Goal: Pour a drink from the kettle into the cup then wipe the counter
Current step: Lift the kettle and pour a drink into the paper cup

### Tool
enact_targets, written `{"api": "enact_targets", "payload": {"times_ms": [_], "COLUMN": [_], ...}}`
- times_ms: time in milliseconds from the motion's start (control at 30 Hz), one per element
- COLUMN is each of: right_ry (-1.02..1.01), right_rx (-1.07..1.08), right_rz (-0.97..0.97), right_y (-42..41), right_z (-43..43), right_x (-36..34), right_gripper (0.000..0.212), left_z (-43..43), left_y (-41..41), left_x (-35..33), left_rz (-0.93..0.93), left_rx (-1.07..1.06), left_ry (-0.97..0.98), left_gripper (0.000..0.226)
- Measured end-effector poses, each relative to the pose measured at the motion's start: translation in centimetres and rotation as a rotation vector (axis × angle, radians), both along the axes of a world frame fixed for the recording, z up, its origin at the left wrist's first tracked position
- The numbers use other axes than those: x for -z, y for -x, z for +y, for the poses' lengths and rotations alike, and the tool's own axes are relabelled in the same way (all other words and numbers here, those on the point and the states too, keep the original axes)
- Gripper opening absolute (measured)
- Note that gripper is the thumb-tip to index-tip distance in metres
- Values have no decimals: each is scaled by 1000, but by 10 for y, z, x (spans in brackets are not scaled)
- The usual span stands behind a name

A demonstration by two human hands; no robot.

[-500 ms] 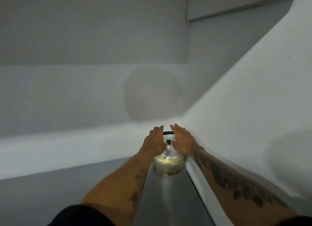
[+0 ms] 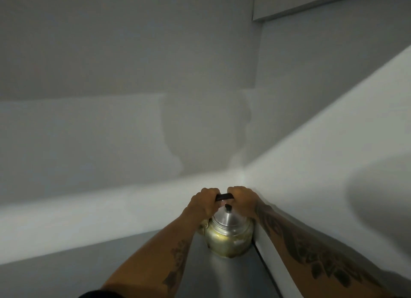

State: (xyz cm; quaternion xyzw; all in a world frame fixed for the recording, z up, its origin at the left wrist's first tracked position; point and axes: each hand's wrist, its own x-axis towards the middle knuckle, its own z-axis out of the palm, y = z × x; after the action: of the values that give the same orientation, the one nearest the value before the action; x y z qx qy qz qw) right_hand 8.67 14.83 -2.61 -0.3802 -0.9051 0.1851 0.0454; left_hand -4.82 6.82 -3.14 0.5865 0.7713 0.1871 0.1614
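Observation:
A metal kettle (image 2: 226,235) with a silver lid and a small black knob stands in the far corner of the grey counter (image 2: 233,277), against the white wall. Its black handle (image 2: 223,196) arches over the lid. My left hand (image 2: 203,203) is closed around the left end of that handle. My right hand (image 2: 241,199) is closed around the right end. The spout pokes out at the left, partly hidden behind my left wrist. No cup and no cloth are in view.
White walls (image 2: 333,124) meet in a corner just behind the kettle. A white ledge (image 2: 89,219) runs along the left, and a white upstand borders the counter on the right. A cupboard underside (image 2: 311,1) hangs at the top right.
Both hands were flat and open above the kettle; now their fingers have curled shut around the handle. The view has come closer to the kettle.

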Motion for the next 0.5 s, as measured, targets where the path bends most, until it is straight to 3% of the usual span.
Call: {"api": "enact_targets", "payload": {"times_ms": [167, 500], "right_ry": [111, 163], "right_rx": [-89, -248], "right_rz": [95, 296], "right_y": [0, 7], "right_z": [-7, -91], "right_x": [-5, -49], "right_gripper": [24, 14], "left_z": [-14, -128], "left_y": [15, 36], "left_x": [-3, -59], "left_rz": [-54, -219], "left_rx": [54, 60], "left_ry": [26, -93], "left_gripper": [30, 18]}}
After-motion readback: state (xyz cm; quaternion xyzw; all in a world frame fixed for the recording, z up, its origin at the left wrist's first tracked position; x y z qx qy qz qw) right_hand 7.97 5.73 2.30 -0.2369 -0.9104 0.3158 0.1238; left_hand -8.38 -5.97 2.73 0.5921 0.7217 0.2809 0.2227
